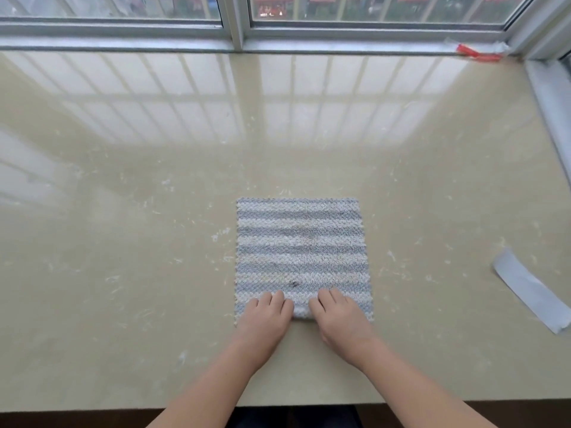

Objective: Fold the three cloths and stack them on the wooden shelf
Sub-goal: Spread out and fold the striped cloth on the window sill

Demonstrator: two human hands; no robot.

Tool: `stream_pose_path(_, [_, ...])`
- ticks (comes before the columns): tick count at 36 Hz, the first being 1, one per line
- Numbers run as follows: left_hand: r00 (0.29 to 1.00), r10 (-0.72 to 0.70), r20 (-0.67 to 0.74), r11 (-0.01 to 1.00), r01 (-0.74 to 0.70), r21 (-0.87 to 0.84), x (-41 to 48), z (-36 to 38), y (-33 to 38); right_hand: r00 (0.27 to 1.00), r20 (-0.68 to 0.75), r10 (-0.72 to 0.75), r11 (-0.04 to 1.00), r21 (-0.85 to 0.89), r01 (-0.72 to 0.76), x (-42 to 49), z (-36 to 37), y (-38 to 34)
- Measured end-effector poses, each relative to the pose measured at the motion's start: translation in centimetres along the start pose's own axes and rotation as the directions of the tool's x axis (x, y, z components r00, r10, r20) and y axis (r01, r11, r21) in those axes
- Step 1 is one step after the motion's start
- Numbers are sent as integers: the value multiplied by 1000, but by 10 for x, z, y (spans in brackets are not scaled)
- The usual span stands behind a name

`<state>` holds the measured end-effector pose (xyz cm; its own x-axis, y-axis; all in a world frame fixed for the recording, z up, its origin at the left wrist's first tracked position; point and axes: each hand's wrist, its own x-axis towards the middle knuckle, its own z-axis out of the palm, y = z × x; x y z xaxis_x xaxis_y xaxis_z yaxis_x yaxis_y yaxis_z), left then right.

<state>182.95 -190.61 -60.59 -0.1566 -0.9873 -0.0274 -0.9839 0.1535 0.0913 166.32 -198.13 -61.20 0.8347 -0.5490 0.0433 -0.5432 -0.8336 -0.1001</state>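
A square cloth (pixel 301 251) with grey-blue and white stripes lies flat on the glossy beige stone sill (pixel 154 242), a little right of centre and close to the front edge. My left hand (pixel 265 315) and my right hand (pixel 338 318) sit side by side on the cloth's near edge. Their fingers lie on top of the cloth with the thumbs tucked out of sight, and the hem between them is slightly bunched. No other cloth and no wooden shelf are in view.
A flat grey strip (pixel 531 293) lies on the sill at the right. A red scrap (pixel 479 53) sits by the window frame (pixel 238 29) at the back right. The sill's front edge (pixel 92 410) runs just below my forearms.
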Motion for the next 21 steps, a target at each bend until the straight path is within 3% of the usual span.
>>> stream_pose_path(6, [975,-161,155,982,174,-74,7,-2,-1,989,111,102,995,4,-103,6,-7,7])
stream_pose_path(13, [951,-296,94,948,304,-89,19,-23,-22,922,177,345,926,95,-365,14,-29,34])
stream_pose_path(16, [946,-324,30,925,323,-201,30,-39,-38,853,277,443,830,233,-507,24,-48,50])
stream_pose_path(18, [942,-332,52,917,335,-218,36,-54,-49,805,418,422,721,383,-577,29,-61,61])
stream_pose_path(21, [915,-380,137,867,404,-293,41,-87,-59,808,399,432,618,521,-588,36,-91,73])
